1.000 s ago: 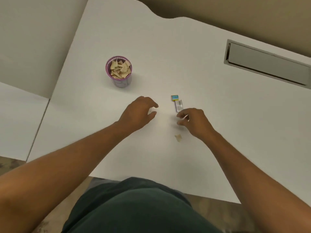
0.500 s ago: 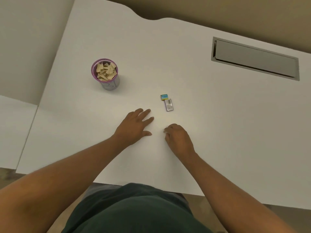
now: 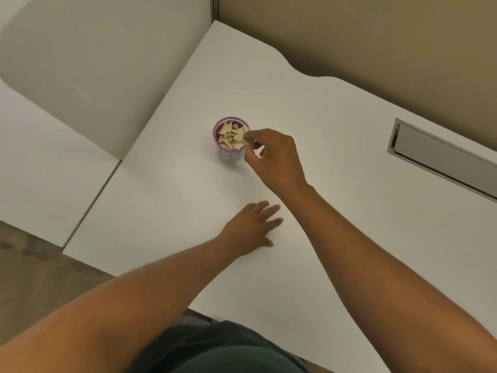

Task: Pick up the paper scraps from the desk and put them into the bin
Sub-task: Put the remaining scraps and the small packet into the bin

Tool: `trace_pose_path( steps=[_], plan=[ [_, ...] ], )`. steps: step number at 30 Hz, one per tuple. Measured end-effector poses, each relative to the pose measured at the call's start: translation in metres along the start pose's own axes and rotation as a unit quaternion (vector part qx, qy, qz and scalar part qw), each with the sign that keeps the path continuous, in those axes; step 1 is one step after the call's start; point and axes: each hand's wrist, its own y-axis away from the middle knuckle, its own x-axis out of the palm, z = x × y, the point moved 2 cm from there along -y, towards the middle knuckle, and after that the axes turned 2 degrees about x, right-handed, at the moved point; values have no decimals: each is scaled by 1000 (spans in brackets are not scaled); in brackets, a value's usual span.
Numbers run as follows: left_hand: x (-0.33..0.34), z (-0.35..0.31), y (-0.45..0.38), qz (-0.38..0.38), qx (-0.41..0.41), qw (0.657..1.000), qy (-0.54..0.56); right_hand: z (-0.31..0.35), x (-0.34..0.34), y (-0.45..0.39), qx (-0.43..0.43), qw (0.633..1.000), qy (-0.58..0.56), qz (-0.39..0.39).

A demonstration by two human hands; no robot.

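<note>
- My right hand (image 3: 274, 157) is at the right rim of the bin (image 3: 231, 140), fingertips pinched together over its edge; whether a scrap sits between them I cannot tell.
- The bin stands upright on the white surface (image 3: 309, 109), filled nearly to the top with tan paper scraps (image 3: 230, 136).
- My left hand (image 3: 252, 227) lies flat on the surface, fingers spread, holding nothing, well short of the bin.

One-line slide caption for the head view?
Right hand at the rim of the scrap-filled purple bin, left hand flat on the white desk.
</note>
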Motion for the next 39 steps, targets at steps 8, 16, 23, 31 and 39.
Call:
trace_pose_path(
  steps=[8, 16, 23, 31, 39],
  plan=[
    [-17, 25, -13, -22, 43, 995, -84, -3, 51, -55, -42, 941, 273, 196],
    [7, 48, -11, -2, 38, 998, -57, -27, -4, -24, 24, 998, 4, -49],
    [20, 52, -16, -37, 54, 997, -35, -141, -51, 113, 355, 931, 76, 45],
    [15, 54, -16, -10, 69, 998, -9, -151, -11, 134, 346, 934, 89, 21],
    [20, 57, -18, -35, 79, 996, -5, -71, -18, 62, 223, 972, -67, -40]
  ],
)
